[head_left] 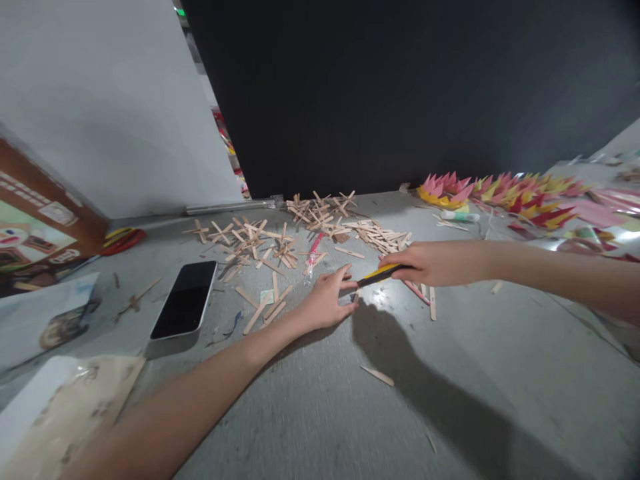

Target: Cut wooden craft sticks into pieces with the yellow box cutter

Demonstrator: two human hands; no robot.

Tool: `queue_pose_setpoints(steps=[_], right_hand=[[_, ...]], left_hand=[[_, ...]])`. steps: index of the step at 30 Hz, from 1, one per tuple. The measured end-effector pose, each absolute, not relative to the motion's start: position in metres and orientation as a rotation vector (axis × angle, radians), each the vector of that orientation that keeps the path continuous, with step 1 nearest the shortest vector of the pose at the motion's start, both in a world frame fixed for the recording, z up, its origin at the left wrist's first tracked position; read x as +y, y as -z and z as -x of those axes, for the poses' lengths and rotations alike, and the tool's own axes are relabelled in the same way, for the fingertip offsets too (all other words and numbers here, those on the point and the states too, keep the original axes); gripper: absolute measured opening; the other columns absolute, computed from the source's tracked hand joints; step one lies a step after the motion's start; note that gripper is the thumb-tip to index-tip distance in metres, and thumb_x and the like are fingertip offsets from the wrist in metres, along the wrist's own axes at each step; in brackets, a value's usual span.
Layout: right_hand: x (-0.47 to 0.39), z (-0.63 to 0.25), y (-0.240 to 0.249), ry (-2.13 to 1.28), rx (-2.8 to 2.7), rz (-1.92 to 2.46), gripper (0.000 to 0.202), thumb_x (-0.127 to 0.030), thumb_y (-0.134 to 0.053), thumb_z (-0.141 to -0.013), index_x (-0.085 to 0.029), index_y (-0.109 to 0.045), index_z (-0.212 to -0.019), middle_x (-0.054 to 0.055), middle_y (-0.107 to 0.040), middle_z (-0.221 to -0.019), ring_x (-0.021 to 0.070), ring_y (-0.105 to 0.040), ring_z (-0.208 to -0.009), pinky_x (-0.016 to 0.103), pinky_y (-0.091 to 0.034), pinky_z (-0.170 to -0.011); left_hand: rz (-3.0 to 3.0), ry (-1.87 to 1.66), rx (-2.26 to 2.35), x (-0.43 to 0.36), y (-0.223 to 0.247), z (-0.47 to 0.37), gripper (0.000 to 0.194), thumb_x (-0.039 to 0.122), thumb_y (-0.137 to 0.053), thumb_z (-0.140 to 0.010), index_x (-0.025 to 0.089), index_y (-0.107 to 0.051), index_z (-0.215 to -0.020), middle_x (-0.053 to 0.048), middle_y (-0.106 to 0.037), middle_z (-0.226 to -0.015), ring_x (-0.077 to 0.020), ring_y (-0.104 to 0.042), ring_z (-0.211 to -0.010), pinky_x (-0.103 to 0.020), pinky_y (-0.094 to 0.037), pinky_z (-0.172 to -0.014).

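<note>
Both arms are bare, no sleeve showing anywhere up to the frame's edge. The left hand wears no ring, no glove, and its wrist carries no watch or band. The right hand is the same: uncovered fingers, plain wrist, forearm bare all along.

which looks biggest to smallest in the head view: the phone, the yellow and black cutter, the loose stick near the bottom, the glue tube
1. phone, clearly largest.
2. yellow and black cutter, partly hidden in the right hand.
3. glue tube and loose stick look alike; the tube lies farther off, so unranked.
</note>
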State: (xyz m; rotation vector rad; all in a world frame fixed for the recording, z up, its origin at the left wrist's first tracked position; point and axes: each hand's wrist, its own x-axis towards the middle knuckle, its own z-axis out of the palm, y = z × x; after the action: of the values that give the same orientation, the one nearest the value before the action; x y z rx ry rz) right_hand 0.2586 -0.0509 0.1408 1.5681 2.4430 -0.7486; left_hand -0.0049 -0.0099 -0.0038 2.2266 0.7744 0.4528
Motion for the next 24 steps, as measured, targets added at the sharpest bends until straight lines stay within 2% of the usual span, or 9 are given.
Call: queue_pose_setpoints(steps=[4,8,12,15,17,20,24], right_hand=[[-0.057,-0.271,-0.142,0.863,2.337,-1.625,0.047,-0.059,-0.049,-0.102,-0.027,-0.073,-0.127,0.009,-0.076,-0.106,0.0298,-0.07,-0.092,0.037,-0.049,-0.076],[-0.072,-0.289,-0.13,0.964,2.264,-1.742,0.056,-0.067,-0.044,-0.102,-0.023,-0.074,-0.116,0.01,-0.074,-0.097,0.03,-0.068,-0.088,0.037,-0.051,-0.075],[-0.089,-0.309,-0.108,1.008,2.253,-1.787,0.057,-0.069,-0.044,-0.101,-0.025,-0.074,-0.121,0.009,-0.076,-0.098,0.0316,-0.07,-0.09,0.038,-0.053,-0.078],[-0.103,-0.314,-0.101,0.995,2.273,-1.836,0.062,-0.068,-0.046,-0.101,-0.025,-0.068,-0.14,0.014,-0.076,-0.125,0.0372,-0.07,-0.112,0.043,-0.054,-0.093],[-0.109,-0.313,-0.1,0.983,2.264,-1.852,0.066,-0.068,-0.045,-0.102,-0.026,-0.061,-0.15,0.015,-0.073,-0.134,0.0382,-0.069,-0.119,0.045,-0.053,-0.099],[-0.113,-0.311,-0.101,0.994,2.222,-1.865,0.064,-0.067,-0.043,-0.104,-0.026,-0.059,-0.151,0.014,-0.074,-0.128,0.0358,-0.07,-0.115,0.041,-0.054,-0.094],[-0.11,-0.307,-0.099,0.982,2.293,-1.874,0.058,-0.067,-0.042,-0.105,-0.023,-0.068,-0.132,0.012,-0.076,-0.111,0.031,-0.07,-0.098,0.037,-0.052,-0.083]], left_hand=[[-2.233,-0.439,0.741,-0.009,0.004,0.006,0.091,0.035,-0.072,-0.094,0.021,-0.022,-0.169,-0.008,-0.068,-0.149,-0.0314,-0.042,-0.157,-0.053,-0.03,-0.127],[-2.241,-0.438,0.725,-0.008,0.005,0.007,0.092,0.038,-0.071,-0.095,0.021,-0.02,-0.17,-0.008,-0.067,-0.151,-0.0312,-0.041,-0.158,-0.053,-0.03,-0.127],[-2.237,-0.414,0.739,-0.009,0.003,0.007,0.091,0.038,-0.069,-0.095,0.023,-0.02,-0.17,-0.008,-0.066,-0.152,-0.0324,-0.039,-0.159,-0.055,-0.031,-0.127],[-2.228,-0.422,0.743,-0.009,0.002,0.007,0.089,0.036,-0.07,-0.095,0.023,-0.023,-0.169,-0.009,-0.067,-0.151,-0.0322,-0.041,-0.158,-0.055,-0.03,-0.126],[-2.225,-0.442,0.741,-0.009,0.003,0.007,0.088,0.035,-0.07,-0.094,0.023,-0.025,-0.168,-0.008,-0.066,-0.152,-0.0321,-0.043,-0.156,-0.055,-0.031,-0.126],[-2.222,-0.467,0.718,-0.009,0.005,0.007,0.088,0.035,-0.071,-0.094,0.024,-0.025,-0.168,-0.008,-0.068,-0.149,-0.0313,-0.043,-0.156,-0.054,-0.032,-0.125],[-2.222,-0.478,0.706,-0.008,0.006,0.007,0.088,0.034,-0.071,-0.094,0.02,-0.025,-0.168,-0.007,-0.069,-0.148,-0.0307,-0.043,-0.156,-0.053,-0.031,-0.125]])
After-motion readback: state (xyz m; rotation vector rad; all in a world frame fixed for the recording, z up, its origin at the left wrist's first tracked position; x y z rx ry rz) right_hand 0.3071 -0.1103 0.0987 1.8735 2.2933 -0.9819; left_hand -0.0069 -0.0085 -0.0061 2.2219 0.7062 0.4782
